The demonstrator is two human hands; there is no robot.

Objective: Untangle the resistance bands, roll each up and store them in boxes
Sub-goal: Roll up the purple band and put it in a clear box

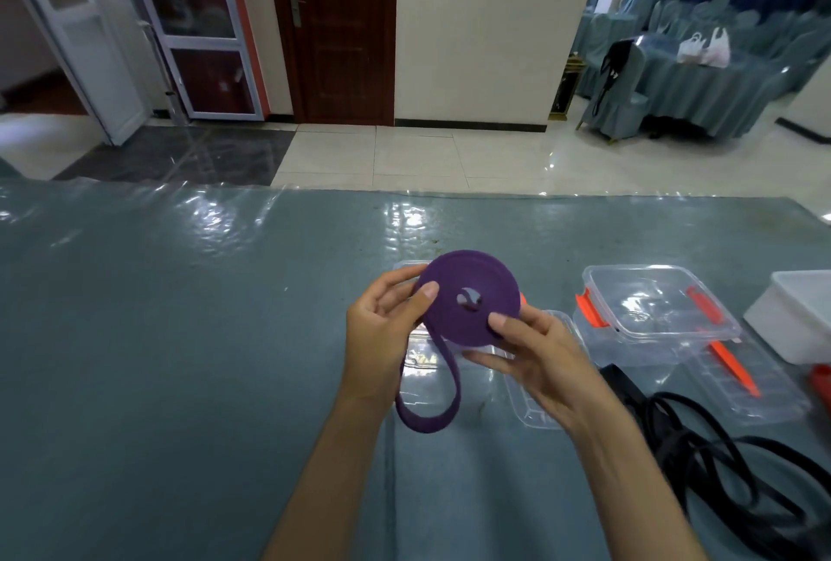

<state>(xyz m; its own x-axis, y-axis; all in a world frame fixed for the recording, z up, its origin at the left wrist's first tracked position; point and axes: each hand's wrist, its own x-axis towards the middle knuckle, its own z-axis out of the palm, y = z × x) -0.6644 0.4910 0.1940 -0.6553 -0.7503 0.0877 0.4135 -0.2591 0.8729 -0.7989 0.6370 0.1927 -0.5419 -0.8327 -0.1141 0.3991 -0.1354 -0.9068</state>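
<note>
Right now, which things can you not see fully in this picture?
- Clear box under the purple band: the left hand, right hand and roll hide its inside.
- Black bands: cut by the lower right edge.
- White box: cut by the right edge.

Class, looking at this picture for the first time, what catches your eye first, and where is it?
The purple band, wound into a disc with a loose tail hanging, is held up at centre between the left hand and right hand. To the right on the table stand a clear box with orange clasps and a tangle of black bands.
</note>
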